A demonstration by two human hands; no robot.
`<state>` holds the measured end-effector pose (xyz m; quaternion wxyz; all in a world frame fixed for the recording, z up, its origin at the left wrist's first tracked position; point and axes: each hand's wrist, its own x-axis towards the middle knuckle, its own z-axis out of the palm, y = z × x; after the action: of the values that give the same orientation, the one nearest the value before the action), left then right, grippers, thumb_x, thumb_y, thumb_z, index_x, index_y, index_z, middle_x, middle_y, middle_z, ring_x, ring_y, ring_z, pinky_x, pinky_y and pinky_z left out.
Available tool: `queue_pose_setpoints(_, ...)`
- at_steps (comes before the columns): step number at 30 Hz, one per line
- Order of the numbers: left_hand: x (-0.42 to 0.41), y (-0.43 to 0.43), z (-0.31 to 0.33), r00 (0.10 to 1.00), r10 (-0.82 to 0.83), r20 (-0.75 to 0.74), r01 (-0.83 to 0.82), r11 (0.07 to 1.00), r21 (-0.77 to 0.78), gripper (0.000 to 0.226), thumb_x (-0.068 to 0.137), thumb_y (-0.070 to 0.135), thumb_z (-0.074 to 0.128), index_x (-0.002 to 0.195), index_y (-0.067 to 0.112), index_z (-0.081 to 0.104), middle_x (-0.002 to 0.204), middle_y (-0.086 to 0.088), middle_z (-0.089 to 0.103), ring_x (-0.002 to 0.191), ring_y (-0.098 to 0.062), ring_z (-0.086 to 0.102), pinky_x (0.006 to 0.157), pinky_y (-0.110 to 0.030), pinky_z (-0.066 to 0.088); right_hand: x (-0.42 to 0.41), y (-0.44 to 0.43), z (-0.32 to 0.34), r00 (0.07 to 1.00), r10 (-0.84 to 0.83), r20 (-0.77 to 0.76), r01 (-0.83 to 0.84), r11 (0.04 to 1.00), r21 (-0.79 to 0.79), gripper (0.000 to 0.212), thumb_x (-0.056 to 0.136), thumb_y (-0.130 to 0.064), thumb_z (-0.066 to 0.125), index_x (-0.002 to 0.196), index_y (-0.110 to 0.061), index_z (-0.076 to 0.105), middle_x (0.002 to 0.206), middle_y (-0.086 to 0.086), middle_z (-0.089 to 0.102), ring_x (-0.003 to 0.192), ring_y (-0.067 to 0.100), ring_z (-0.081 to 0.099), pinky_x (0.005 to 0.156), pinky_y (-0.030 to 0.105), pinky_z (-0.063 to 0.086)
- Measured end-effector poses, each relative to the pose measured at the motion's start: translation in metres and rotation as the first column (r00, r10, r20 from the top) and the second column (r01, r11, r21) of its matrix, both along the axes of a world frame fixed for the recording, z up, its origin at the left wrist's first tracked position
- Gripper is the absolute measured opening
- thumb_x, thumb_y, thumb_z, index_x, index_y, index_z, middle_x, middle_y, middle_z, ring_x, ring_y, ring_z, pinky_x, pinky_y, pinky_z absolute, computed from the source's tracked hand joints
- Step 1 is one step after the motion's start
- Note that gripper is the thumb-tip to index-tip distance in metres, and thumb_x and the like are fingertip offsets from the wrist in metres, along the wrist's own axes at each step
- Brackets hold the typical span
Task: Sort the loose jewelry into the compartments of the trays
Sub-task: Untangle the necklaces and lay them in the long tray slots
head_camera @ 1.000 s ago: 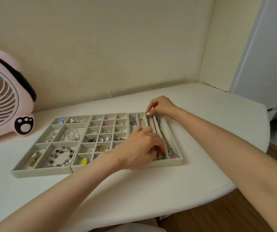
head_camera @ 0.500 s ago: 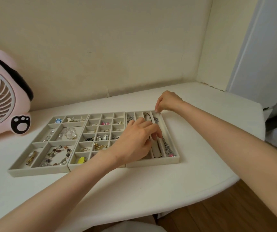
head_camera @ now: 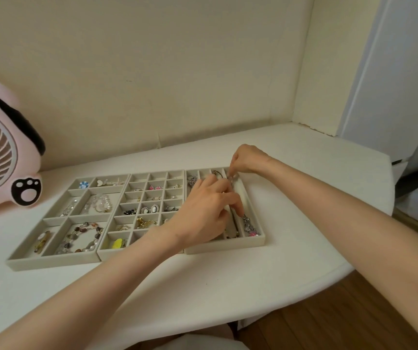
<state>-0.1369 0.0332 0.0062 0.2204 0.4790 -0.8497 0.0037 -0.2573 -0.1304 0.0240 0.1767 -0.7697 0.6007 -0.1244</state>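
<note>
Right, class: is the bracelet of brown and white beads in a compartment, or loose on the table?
In a compartment: the bracelet lies inside the left tray's large front section, walls all round.

Three grey-beige felt trays, side by side and touching on the white bench.
- Left tray [head_camera: 51,263], large compartments: multicoloured stone bead bracelet [head_camera: 81,236] at the near side, clear bead bracelet [head_camera: 100,203] behind it, blue flower piece [head_camera: 83,184] in the far corner.
- Middle tray [head_camera: 139,252], small square grid: pink earrings [head_camera: 155,187], cameo earring pair [head_camera: 150,209], yellow piece [head_camera: 117,243] in the near row.
- Right tray [head_camera: 228,246], long narrow slots: silver chain [head_camera: 249,226] with a pink stone in the rightmost slot, its far end pinched by the right hand [head_camera: 247,159].
</note>
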Motion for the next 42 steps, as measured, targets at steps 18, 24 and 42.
queue_pose_setpoints(18, -0.007, 0.003, -0.004, 0.975, -0.150, 0.167, 0.145, 0.989, 0.042, 0.047, 0.069, 0.007, 0.034, 0.095, 0.027, 0.068, 0.098, 0.012, 0.060, 0.087, -0.014, 0.039, 0.075, -0.030, 0.026, -0.008, 0.007, 0.013, 0.897, -0.006, 0.442, -0.045, 0.994, 0.105, 0.010, 0.081, 0.000, 0.060, 0.074, -0.007, 0.061, 0.076, 0.015, 0.069, 0.049, 0.013, 0.054, 0.042, 0.018, 0.042)
queue_pose_setpoints(24, -0.007, 0.003, -0.004, 0.970, -0.160, 0.181, 0.153, 0.987, 0.054, 0.046, 0.069, 0.008, 0.033, 0.095, 0.026, 0.066, 0.095, 0.013, 0.060, 0.084, -0.009, 0.032, 0.075, -0.027, 0.024, -0.012, 0.005, 0.011, 0.837, -0.020, 0.546, -0.079, 0.984, 0.158, 0.014, 0.082, 0.006, 0.058, 0.092, -0.001, 0.067, 0.067, 0.010, 0.061, 0.050, 0.014, 0.055, 0.045, 0.018, 0.049)
queue_pose_setpoints(42, -0.009, -0.004, -0.003, 0.981, -0.097, 0.171, 0.085, 0.994, 0.073, 0.049, 0.067, 0.013, 0.029, 0.100, 0.024, 0.064, 0.091, 0.008, 0.054, 0.085, -0.014, 0.032, 0.073, -0.027, 0.021, -0.015, -0.003, 0.014, 0.757, -0.047, 0.652, -0.119, 0.971, 0.209, 0.021, 0.086, 0.008, 0.054, 0.100, -0.003, 0.065, 0.070, 0.010, 0.062, 0.047, 0.010, 0.052, 0.046, 0.018, 0.041)
